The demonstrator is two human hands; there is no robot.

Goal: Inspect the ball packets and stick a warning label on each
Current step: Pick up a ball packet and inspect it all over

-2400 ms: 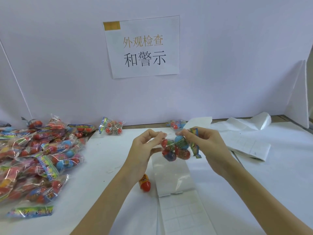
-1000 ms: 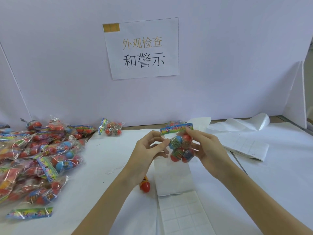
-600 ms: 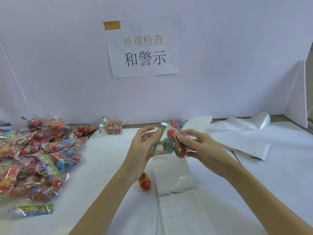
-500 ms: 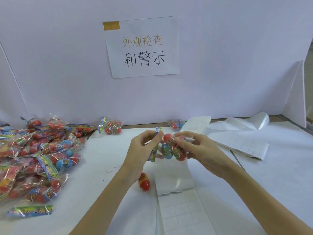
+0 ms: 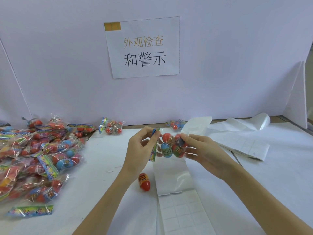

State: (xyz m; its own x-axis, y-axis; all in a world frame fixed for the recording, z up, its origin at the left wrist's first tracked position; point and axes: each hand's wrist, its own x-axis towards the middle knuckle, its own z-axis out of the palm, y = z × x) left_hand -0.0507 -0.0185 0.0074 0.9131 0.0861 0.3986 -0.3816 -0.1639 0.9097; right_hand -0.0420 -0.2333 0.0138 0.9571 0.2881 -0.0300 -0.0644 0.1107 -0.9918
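A clear packet of red and blue balls (image 5: 171, 146) hangs in the air over the white table, held between both hands. My left hand (image 5: 142, 150) pinches its colourful header strip at the left end. My right hand (image 5: 203, 150) grips the clear right end, fingers curled around it. Below them lies a strip of white labels (image 5: 183, 211) on glossy backing paper (image 5: 172, 178), part of it peeled bare. A pile of ball packets (image 5: 39, 153) fills the left side of the table.
A loose red ball (image 5: 144, 182) lies beside the label strip. One packet (image 5: 112, 128) sits by the back wall, another (image 5: 176, 124) behind my hands. Used backing sheets (image 5: 242, 141) lie at the right. A paper sign (image 5: 143, 46) hangs on the white partition.
The packet has been turned between my hands: its header strip went from the right side, to the top, then to the left end under my left fingers.
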